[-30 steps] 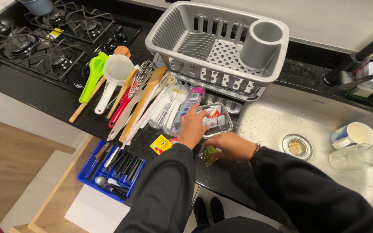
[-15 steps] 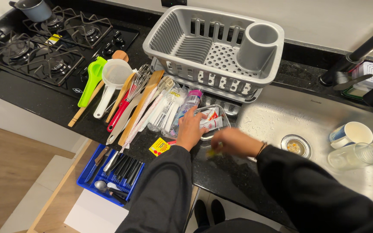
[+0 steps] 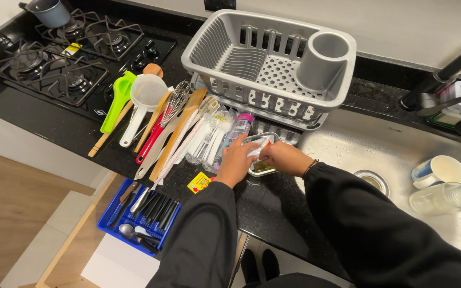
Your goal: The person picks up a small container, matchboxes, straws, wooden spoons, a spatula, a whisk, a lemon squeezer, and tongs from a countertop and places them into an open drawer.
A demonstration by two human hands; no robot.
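Note:
My left hand [image 3: 235, 161] grips the near left rim of a small clear glass container [image 3: 252, 140] on the black counter. Red and white sauce packets [image 3: 263, 143] lie inside it. My right hand [image 3: 284, 157] reaches over the container's near right side, fingers closed on a small green packet [image 3: 262, 167] held at the container's rim. A clear bottle with a pink cap [image 3: 239, 125] lies just left of the container.
A grey dish rack [image 3: 270, 61] stands behind the container. Wooden and plastic utensils [image 3: 161, 120] lie to the left, and a yellow packet [image 3: 200, 182] near my left wrist. A blue cutlery tray [image 3: 140, 213] sits in an open drawer. The sink [image 3: 348, 144] holds a cup [image 3: 439, 169] and a glass [image 3: 444, 197]. A gas stove [image 3: 65, 53] is at far left.
My right hand lifted the green packet off the counter's front and carried it up to the glass container. My left hand stayed on the container's rim.

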